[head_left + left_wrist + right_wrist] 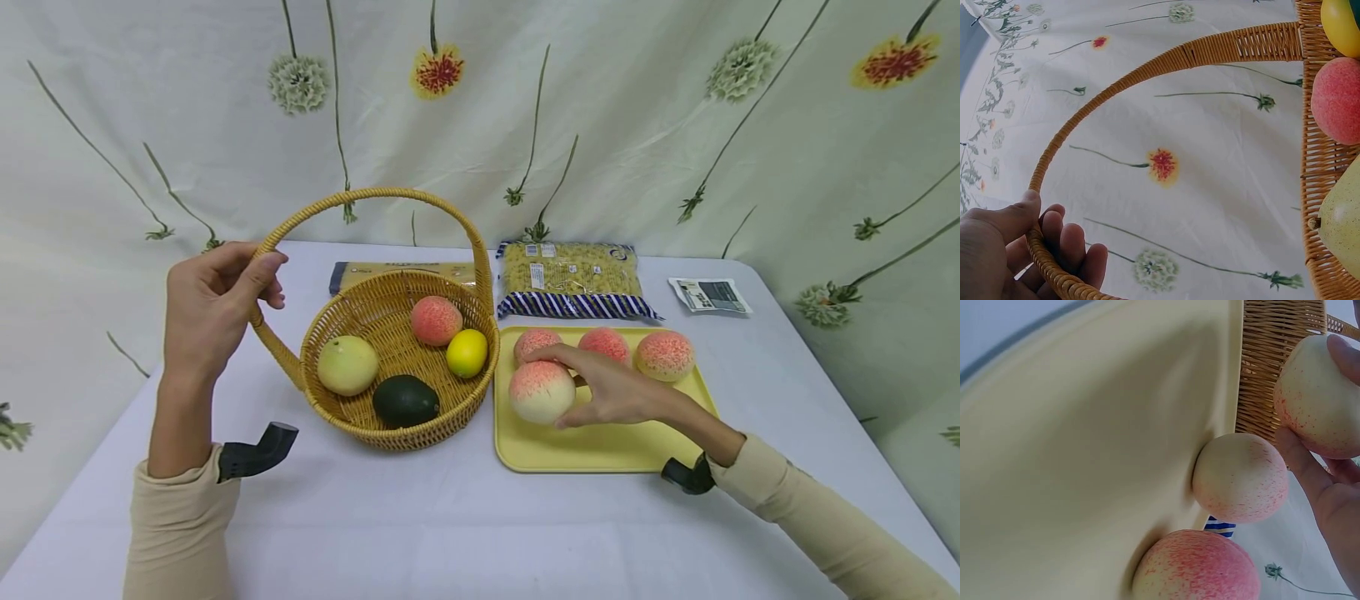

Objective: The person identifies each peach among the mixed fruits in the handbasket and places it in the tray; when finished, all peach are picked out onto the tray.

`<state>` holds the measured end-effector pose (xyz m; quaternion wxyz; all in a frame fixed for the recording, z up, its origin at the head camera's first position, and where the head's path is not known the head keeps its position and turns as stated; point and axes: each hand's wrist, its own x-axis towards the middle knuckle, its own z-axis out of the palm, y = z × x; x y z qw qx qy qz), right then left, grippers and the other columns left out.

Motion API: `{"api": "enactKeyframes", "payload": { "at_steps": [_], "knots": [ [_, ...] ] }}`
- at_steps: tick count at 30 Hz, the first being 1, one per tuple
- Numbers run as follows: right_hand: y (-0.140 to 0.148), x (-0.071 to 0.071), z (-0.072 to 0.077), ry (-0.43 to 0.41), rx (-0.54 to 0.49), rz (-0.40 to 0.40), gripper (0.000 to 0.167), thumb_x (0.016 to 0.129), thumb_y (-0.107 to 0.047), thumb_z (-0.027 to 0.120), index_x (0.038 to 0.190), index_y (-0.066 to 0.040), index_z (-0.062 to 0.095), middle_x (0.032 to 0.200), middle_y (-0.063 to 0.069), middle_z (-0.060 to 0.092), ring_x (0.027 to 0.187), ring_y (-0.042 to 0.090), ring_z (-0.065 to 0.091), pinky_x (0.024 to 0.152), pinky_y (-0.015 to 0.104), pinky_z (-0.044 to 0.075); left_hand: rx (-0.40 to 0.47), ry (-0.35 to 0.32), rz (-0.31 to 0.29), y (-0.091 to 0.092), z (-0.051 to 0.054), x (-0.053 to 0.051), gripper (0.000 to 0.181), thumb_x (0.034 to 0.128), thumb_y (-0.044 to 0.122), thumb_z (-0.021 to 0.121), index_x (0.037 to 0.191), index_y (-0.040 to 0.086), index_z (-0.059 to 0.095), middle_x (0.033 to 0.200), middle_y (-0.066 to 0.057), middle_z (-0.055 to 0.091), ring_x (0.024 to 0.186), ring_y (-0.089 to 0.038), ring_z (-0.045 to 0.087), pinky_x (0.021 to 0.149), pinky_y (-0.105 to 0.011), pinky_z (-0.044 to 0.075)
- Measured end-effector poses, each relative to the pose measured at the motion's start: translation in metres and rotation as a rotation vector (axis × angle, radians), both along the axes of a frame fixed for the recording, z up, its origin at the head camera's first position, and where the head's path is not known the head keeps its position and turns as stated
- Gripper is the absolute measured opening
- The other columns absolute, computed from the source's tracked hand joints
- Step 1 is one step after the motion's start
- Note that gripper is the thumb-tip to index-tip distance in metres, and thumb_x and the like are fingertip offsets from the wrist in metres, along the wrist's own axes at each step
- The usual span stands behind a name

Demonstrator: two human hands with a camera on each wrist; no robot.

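My left hand [213, 296] grips the handle [1110, 94] of a wicker basket [405, 437] on its left side. In the basket lie a pale green pear [1344, 219], a pink peach [437, 321], a yellow lemon [467, 353] and a dark green avocado [406, 401]. A cream and pink peach [542, 393] is held between the thumb and fingers of my right hand [618, 387], above the left part of a yellow tray [600, 450]. Along the tray's back edge sit three more peaches [665, 356], one partly hidden behind the right hand.
Behind the tray lies a bag of pasta [570, 279] with a blue striped edge. Another flat package [375, 271] is partly covered by the basket. A small white and dark packet [709, 296] rests at the back right of the white-covered table [420, 533].
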<state>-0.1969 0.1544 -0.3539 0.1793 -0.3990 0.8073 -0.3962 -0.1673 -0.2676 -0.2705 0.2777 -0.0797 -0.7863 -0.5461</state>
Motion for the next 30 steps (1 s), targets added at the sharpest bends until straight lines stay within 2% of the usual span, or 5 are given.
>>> {"api": "enactKeyframes", "payload": {
  "at_steps": [6,13,18,23,30],
  "knots": [
    [0.004,0.000,-0.004,0.000,0.001,-0.011,0.081,0.075,-0.021,0.083,0.144,-0.018,0.040,0.145,0.002,0.042,0.120,0.021,0.053,0.095,0.040,0.048,-0.015,-0.001,0.006,0.000,0.000,-0.001,0.014,0.0888,0.009,0.068,0.099,0.000,0.069,0.066,-0.002,0.060,0.053,-0.009,0.058,0.047,-0.016,0.045],
    [0.006,-0.001,-0.009,-0.004,0.013,-0.020,0.074,0.078,-0.026,0.080,0.142,-0.022,0.042,0.141,-0.004,0.044,0.115,0.016,0.054,0.090,0.036,0.050,-0.012,0.001,0.003,0.001,0.000,0.000,0.014,0.0890,0.009,0.068,0.099,0.000,0.069,0.066,-0.002,0.060,0.053,-0.009,0.058,0.047,-0.016,0.044],
    [0.007,0.000,-0.013,-0.020,0.012,-0.018,0.073,0.078,-0.018,0.079,0.141,-0.018,0.042,0.138,0.000,0.046,0.112,0.018,0.055,0.089,0.036,0.051,0.007,0.001,-0.010,0.000,0.000,0.000,0.014,0.0886,0.009,0.068,0.099,-0.001,0.069,0.066,-0.002,0.060,0.053,-0.009,0.058,0.046,-0.017,0.044],
    [0.008,0.000,-0.015,-0.037,0.027,-0.014,0.079,0.076,-0.019,0.081,0.142,-0.013,0.039,0.138,0.004,0.047,0.117,0.021,0.052,0.092,0.036,0.050,0.001,0.001,-0.006,0.000,0.000,0.000,0.014,0.0887,0.009,0.068,0.098,-0.001,0.069,0.065,-0.002,0.060,0.053,-0.009,0.058,0.046,-0.017,0.044],
    [0.009,-0.002,-0.017,-0.006,0.037,0.013,0.077,0.074,-0.024,0.084,0.139,-0.013,0.043,0.140,0.003,0.047,0.122,0.022,0.050,0.093,0.034,0.049,0.004,0.002,-0.006,0.001,0.000,0.001,0.014,0.0890,0.009,0.067,0.099,-0.001,0.069,0.065,-0.003,0.059,0.053,-0.009,0.057,0.045,-0.017,0.043]
  ]
}}
